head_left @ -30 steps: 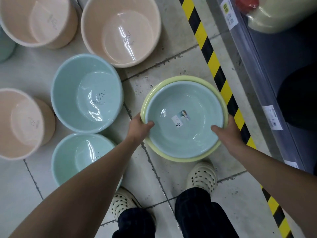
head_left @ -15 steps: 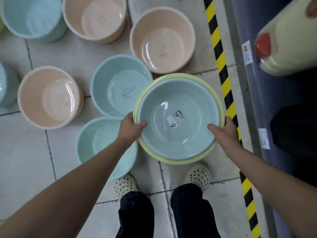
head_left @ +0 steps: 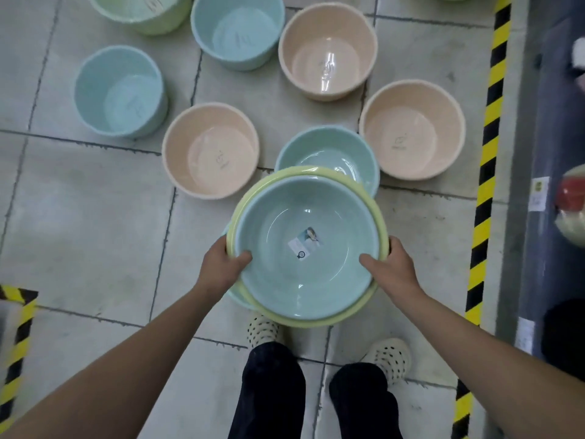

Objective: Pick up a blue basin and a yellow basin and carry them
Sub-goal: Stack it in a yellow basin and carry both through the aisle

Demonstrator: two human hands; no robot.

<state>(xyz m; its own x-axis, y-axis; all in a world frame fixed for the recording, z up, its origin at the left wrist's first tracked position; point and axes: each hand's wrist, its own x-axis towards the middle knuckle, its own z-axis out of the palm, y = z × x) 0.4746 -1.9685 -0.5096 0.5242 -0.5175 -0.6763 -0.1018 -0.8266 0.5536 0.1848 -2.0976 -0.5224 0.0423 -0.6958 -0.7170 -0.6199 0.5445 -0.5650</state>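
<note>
**Q:** Fig. ctr: what is held?
**A:** A round, glossy pale-blue plastic basin (head_left: 332, 274), nested inside a slightly wider round pale-yellow plastic basin (head_left: 316, 172). Only the yellow basin's rim shows around it. The pair is off the floor, in front of the person and above the feet.

**Q:** L hand?
**A:** The left hand (head_left: 223, 264) grips the stack's left edge. Its thumb (head_left: 243, 257) is hooked over both rims into the blue basin; the fingers curl underneath, out of sight.

**Q:** R hand?
**A:** The right hand (head_left: 394, 267) mirrors it on the right edge, thumb (head_left: 368, 259) inside the blue basin and fingers wrapped below the yellow rim.

**Q:** Inside the blue basin?
**A:** A small paper label (head_left: 305, 245) is stuck near the bottom ctr; the print is too small to read.

**Q:** Bg?
**A:** A grey tiled floor (head_left: 95, 232) w/ more plastic basins standing upright.
- Three peach basins (head_left: 210, 150).
- Two light-blue tubs (head_left: 120, 90).
- A teal basin (head_left: 329, 150) just behind the held stack, partly hidden by it.
- A pale-green tub (head_left: 148, 11) at the top edge.

Yellow-and-black striped tape (head_left: 487, 172) runs along the floor at right, beside a grey shelf unit (head_left: 544, 153).

**Q:** Lower edge?
**A:** Dark trousers (head_left: 272, 391) and cream perforated shoes (head_left: 391, 356).
</note>
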